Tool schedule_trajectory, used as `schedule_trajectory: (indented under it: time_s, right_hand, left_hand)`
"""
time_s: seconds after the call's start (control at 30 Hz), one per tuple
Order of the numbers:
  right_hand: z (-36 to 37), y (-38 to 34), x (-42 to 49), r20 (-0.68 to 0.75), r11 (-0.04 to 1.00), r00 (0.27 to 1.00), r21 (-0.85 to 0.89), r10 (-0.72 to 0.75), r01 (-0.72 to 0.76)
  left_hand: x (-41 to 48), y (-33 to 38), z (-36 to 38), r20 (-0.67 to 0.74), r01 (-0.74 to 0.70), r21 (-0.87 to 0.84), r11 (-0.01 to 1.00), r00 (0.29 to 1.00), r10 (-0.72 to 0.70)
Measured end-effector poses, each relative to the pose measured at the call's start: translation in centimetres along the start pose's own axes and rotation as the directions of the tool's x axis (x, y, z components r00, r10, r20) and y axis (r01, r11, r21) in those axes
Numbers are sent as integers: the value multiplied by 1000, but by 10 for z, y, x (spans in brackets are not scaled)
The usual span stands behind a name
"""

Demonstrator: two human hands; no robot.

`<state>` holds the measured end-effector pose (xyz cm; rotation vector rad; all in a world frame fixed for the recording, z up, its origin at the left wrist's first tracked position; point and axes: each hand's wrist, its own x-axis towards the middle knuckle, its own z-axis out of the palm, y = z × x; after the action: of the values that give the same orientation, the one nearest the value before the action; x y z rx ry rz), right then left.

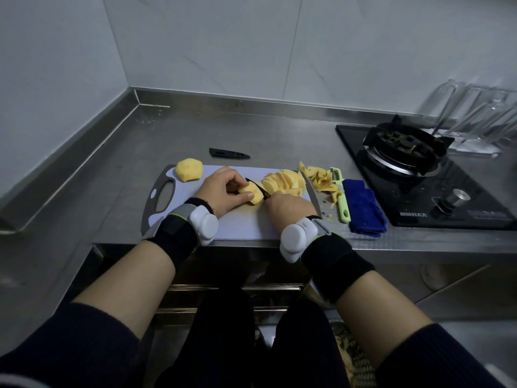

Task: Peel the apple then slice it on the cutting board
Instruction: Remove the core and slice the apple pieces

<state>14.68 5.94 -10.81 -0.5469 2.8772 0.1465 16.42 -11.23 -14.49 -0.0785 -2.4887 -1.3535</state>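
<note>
Head view: my two hands cut a peeled apple piece on a cutting board at the front edge of a steel worktop.

My left hand (221, 191) curls over the apple piece (253, 193) near the middle of the cutting board (240, 225), with thumb and fingers pinching it. My right hand (289, 208) is closed round the handle of a black-bladed knife (256, 186), and the blade lies against the piece. A fan of apple slices (284, 182) lies at the board's far right corner. A peeled apple chunk (188, 170) sits at its far left corner. On the worktop (126, 163), just past the board's right edge, lie peels (319, 177), a green peeler (342, 197) and a folded blue cloth (363, 211). A black knife sheath (229, 153) lies behind the board's far edge.
</note>
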Motion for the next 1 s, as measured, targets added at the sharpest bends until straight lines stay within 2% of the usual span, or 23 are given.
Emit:
schedule_trajectory:
  time_s: [0.17, 0.33, 0.47, 0.73, 1.0]
  right_hand:
    - [7, 3, -2, -69, 999, 997, 49, 26, -23]
    - [5, 7, 0, -8, 990, 999, 134, 51, -49]
    - [3, 13, -2, -20, 982, 998, 181, 51, -47]
    - [-3, 16, -24, -175, 1000, 984, -13, -27, 25]
    - [0, 12, -24, -157, 996, 985, -44, -79, 73]
  left_hand:
    - [0, 1, 0, -4, 4, -1, 1000, 1000, -4]
    - [-1, 3, 1, -4, 6, -13, 1000, 1000, -6]
    - [1, 3, 0, 13, 70, -53, 996, 997, -70]
    - [-1, 2, -1, -7, 54, -14, 998, 999, -54]
    - [-1, 3, -1, -10, 40, -15, 999, 999, -40]
